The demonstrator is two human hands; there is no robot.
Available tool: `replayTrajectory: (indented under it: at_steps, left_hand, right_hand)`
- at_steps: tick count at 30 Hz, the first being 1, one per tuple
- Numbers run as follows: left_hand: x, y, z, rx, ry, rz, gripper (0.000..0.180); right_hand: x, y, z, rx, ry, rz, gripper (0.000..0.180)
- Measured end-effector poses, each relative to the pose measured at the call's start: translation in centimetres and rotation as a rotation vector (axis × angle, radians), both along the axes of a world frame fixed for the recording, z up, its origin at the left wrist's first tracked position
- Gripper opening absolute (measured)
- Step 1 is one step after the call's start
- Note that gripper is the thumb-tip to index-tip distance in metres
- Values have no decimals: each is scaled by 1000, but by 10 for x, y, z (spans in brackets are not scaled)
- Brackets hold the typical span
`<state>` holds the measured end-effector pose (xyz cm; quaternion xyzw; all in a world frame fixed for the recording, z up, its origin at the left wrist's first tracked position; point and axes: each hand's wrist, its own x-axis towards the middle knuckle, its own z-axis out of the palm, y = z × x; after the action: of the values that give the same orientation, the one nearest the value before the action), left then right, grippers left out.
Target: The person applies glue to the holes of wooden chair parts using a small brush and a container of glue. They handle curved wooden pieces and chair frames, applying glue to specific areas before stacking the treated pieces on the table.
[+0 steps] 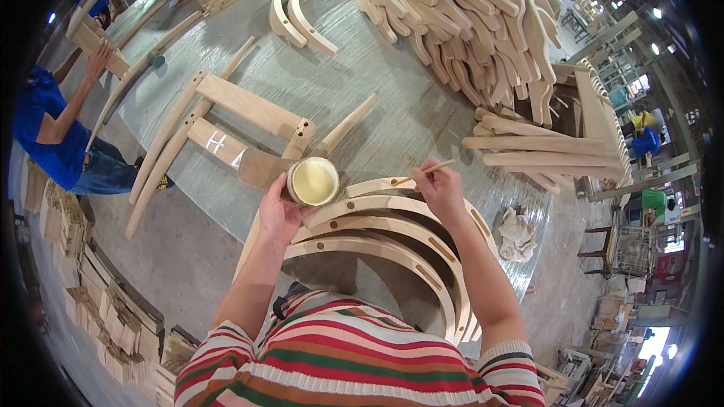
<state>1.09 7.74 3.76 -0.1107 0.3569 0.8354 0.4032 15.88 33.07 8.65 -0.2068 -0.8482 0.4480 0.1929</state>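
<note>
A striped sweater (pixel 362 358) is nearest, below the cup (pixel 313 203). The left hand (pixel 280 215) cradles the cup; the right hand (pixel 443 194) pinches a thin stick (pixel 434 169) over curved wooden parts (pixel 377 203), right of the cup. Seemingly holes are being pasted; next likely calls for a light dab. Beyond the cup stretches a grey table (pixel 407 128); a co-worker (pixel 60 136) stands left of it in the workshop.

Left of centre, the left hand (pixel 280 215) curls in a grip; right of centre, the right hand (pixel 445 194) pinches. The left forearm (pixel 250 275) and right forearm (pixel 486 271) slant up from below.
</note>
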Motion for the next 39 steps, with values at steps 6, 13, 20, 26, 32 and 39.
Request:
replayTrajectory:
  at_steps: [6, 13, 20, 26, 32, 39]
  left_hand:
    - [4, 2, 2, -9, 13, -28, 38]
    - [10, -2, 2, 8, -2, 0, 36]
    - [27, -10, 13, -44, 30, 65, 33]
    - [50, -13, 18, 1, 58, 49, 28]
    - [71, -20, 36, -9, 52, 74, 34]
    - [72, -37, 27, 89, 22, 106, 29]
  right_hand:
    - [7, 5, 2, 74, -41, 16, 22]
    - [9, 2, 17, 196, -137, 23, 15]
    - [24, -39, 60, 84, 137, 176, 10]
    - [22, -81, 59, -294, 258, 113, 14]
    - [20, -85, 25, -739, 272, 22, 11]
    - [36, -89, 0, -1398, 374, 34, 6]
